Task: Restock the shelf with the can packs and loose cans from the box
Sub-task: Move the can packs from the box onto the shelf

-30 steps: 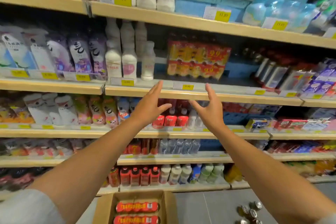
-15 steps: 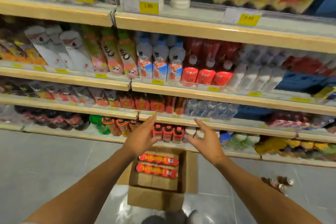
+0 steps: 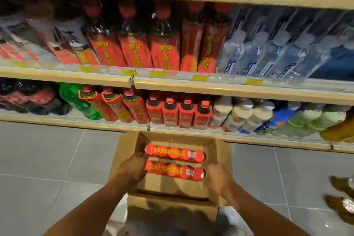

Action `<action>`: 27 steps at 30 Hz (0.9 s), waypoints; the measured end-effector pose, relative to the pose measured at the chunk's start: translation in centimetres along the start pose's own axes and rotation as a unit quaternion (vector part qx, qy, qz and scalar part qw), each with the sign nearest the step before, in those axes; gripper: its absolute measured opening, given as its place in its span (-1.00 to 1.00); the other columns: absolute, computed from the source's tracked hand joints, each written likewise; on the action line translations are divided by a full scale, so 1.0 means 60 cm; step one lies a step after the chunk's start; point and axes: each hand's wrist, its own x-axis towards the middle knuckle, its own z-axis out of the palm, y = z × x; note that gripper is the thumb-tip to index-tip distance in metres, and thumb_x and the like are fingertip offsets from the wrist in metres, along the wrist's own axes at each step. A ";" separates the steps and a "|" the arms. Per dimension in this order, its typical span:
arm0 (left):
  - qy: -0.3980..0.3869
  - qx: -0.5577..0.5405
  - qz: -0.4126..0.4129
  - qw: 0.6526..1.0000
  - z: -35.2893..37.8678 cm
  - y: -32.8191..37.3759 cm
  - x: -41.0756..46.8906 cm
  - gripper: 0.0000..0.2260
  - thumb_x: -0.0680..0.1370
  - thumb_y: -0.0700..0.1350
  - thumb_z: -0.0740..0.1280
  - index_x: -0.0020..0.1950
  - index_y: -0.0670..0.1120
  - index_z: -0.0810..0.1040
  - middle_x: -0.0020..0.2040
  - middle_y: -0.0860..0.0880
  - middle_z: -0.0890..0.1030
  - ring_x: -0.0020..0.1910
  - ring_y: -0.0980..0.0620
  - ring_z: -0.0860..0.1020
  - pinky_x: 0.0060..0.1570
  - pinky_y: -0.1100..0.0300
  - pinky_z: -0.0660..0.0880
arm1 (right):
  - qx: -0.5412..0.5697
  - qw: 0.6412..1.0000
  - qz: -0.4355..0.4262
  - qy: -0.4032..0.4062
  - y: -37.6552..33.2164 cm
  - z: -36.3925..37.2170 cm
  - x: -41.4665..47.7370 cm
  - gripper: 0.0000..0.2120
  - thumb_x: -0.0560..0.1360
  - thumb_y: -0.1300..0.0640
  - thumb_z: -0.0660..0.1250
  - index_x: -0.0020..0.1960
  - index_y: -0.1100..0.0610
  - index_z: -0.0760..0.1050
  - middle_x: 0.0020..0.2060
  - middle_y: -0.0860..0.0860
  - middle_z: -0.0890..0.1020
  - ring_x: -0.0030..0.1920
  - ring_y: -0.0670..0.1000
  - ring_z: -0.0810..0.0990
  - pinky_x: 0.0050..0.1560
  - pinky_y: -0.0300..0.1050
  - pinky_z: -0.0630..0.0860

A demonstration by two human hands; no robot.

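Left hand [image 3: 134, 168] and right hand [image 3: 217, 177] in box [image 3: 168, 204], one at each end of near pack [image 3: 175, 171], likely to lift it level; fingers hidden, can't tell if clamped. Far pack [image 3: 174, 153] at box's back.

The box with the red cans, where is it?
In the head view the box sits on the grey floor, bottom centre, just in front of the lowest shelf.
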 end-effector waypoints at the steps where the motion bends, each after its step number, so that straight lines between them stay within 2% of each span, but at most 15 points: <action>1: -0.020 0.014 -0.008 1.000 0.029 -0.011 0.031 -0.57 0.49 0.10 0.26 0.35 0.10 0.39 0.32 -0.02 0.51 0.26 -0.04 0.51 0.20 0.03 0.51 | -0.002 1.000 0.002 -0.014 0.012 0.032 0.031 -0.61 0.51 0.04 0.34 0.32 0.02 0.48 0.23 0.03 0.58 0.22 0.08 0.55 0.23 -0.04 0.51; 3: -0.044 0.041 -0.013 0.998 0.098 -0.037 0.102 -0.50 0.46 0.08 0.34 0.38 0.03 0.38 0.36 -0.04 0.47 0.33 -0.06 0.44 0.31 0.03 0.42 | -0.038 0.999 -0.007 -0.025 0.045 0.095 0.098 -0.64 0.51 0.06 0.37 0.30 -0.02 0.49 0.18 -0.02 0.62 0.17 0.04 0.60 0.22 -0.06 0.54; 5: -0.056 0.069 -0.022 0.996 0.151 -0.053 0.160 -0.34 0.43 0.04 0.43 0.48 -0.02 0.28 0.43 -0.06 0.40 0.41 -0.07 0.36 0.38 0.04 0.35 | -0.105 0.994 -0.013 -0.031 0.070 0.137 0.150 -0.65 0.48 0.10 0.38 0.25 0.01 0.50 0.14 0.01 0.62 0.18 0.07 0.59 0.20 -0.07 0.53; 8: -0.046 0.110 -0.032 0.992 0.203 -0.064 0.198 -0.22 0.45 -0.01 0.42 0.57 -0.04 0.10 0.49 -0.05 0.27 0.49 -0.08 0.25 0.42 0.06 0.32 | -0.158 0.987 -0.020 -0.036 0.092 0.184 0.208 -0.59 0.44 0.10 0.38 0.27 0.04 0.43 0.17 0.05 0.57 0.20 0.10 0.55 0.17 -0.04 0.54; 11: -0.034 0.157 -0.042 0.986 0.241 -0.078 0.221 -0.29 0.51 -0.06 0.35 0.58 0.01 0.07 0.46 -0.02 0.28 0.43 -0.09 0.32 0.30 0.01 0.44 | -0.191 0.981 -0.005 -0.036 0.110 0.216 0.243 -0.56 0.45 0.05 0.38 0.29 0.05 0.37 0.17 0.06 0.57 0.15 0.11 0.59 0.08 -0.03 0.56; 13: -0.030 0.156 -0.048 0.986 0.255 -0.082 0.231 -0.39 0.56 -0.11 0.27 0.56 0.03 0.10 0.43 -0.03 0.31 0.35 -0.11 0.40 0.22 -0.03 0.50 | -0.203 0.979 0.005 -0.029 0.115 0.233 0.251 -0.54 0.47 0.03 0.37 0.32 0.05 0.34 0.16 0.06 0.58 0.13 0.10 0.62 0.05 -0.02 0.58; 15: -0.022 0.143 -0.047 0.988 0.263 -0.084 0.240 -0.46 0.59 -0.14 0.22 0.55 0.05 0.13 0.45 -0.03 0.31 0.34 -0.12 0.42 0.21 -0.04 0.50 | -0.195 0.981 0.009 -0.008 0.117 0.246 0.254 -0.56 0.51 0.02 0.35 0.34 0.04 0.34 0.17 0.04 0.58 0.13 0.09 0.62 0.04 -0.03 0.58; 21: -0.009 0.130 -0.037 0.991 0.264 -0.090 0.242 -0.44 0.60 -0.17 0.24 0.56 0.04 0.14 0.48 -0.02 0.31 0.36 -0.10 0.45 0.29 0.03 0.46 | -0.179 0.984 0.019 0.014 0.111 0.250 0.248 -0.61 0.54 0.05 0.35 0.33 0.03 0.35 0.16 0.02 0.60 0.13 0.06 0.63 0.07 -0.08 0.59; 25: -0.013 0.124 -0.046 0.991 0.241 -0.083 0.222 -0.40 0.53 -0.16 0.35 0.51 0.05 0.19 0.39 -0.02 0.38 0.31 -0.10 0.48 0.20 0.02 0.52 | -0.200 0.980 0.007 0.015 0.110 0.233 0.235 -0.63 0.56 0.05 0.34 0.32 0.04 0.37 0.15 0.05 0.60 0.12 0.07 0.63 0.10 -0.07 0.59; 27: -0.017 0.130 -0.051 0.990 0.216 -0.071 0.195 -0.39 0.51 -0.13 0.38 0.51 0.04 0.20 0.37 -0.02 0.38 0.30 -0.09 0.48 0.21 0.03 0.50 | -0.170 0.985 0.012 0.022 0.102 0.207 0.216 -0.64 0.55 0.03 0.35 0.32 0.03 0.40 0.13 0.01 0.62 0.10 0.04 0.64 0.05 -0.13 0.57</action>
